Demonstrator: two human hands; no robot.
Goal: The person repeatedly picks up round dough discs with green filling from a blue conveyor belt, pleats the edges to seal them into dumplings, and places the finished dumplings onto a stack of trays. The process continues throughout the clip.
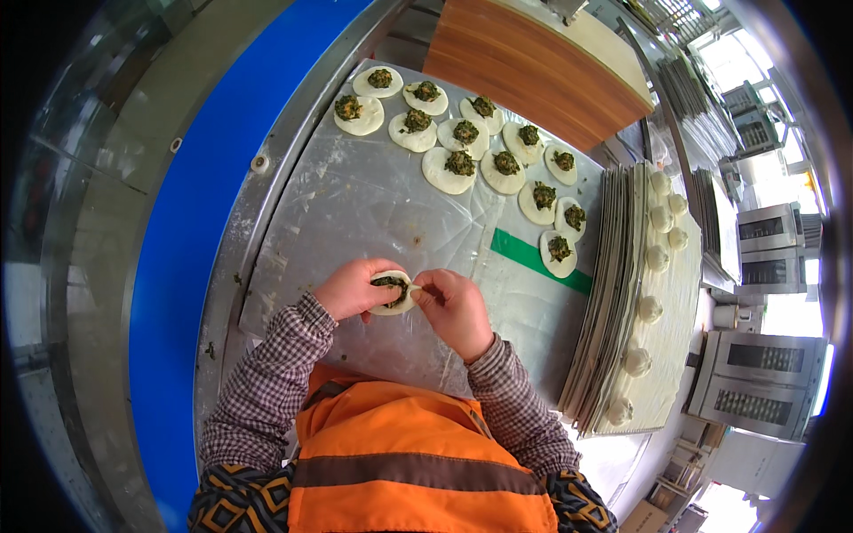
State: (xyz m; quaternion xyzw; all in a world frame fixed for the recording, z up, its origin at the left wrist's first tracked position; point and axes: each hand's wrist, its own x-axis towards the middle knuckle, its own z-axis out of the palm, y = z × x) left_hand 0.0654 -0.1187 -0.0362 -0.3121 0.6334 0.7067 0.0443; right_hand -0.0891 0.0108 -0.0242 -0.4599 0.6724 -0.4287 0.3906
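Round, soft white dough wrapper (402,308), unsealed around chopped dark-green filling (387,282), cupped in the left hand (351,289), its edge pinched by the right hand (455,311).

Washed-out windows (730,64) at upper right glare brightly, while straight edges bend toward dark corners.
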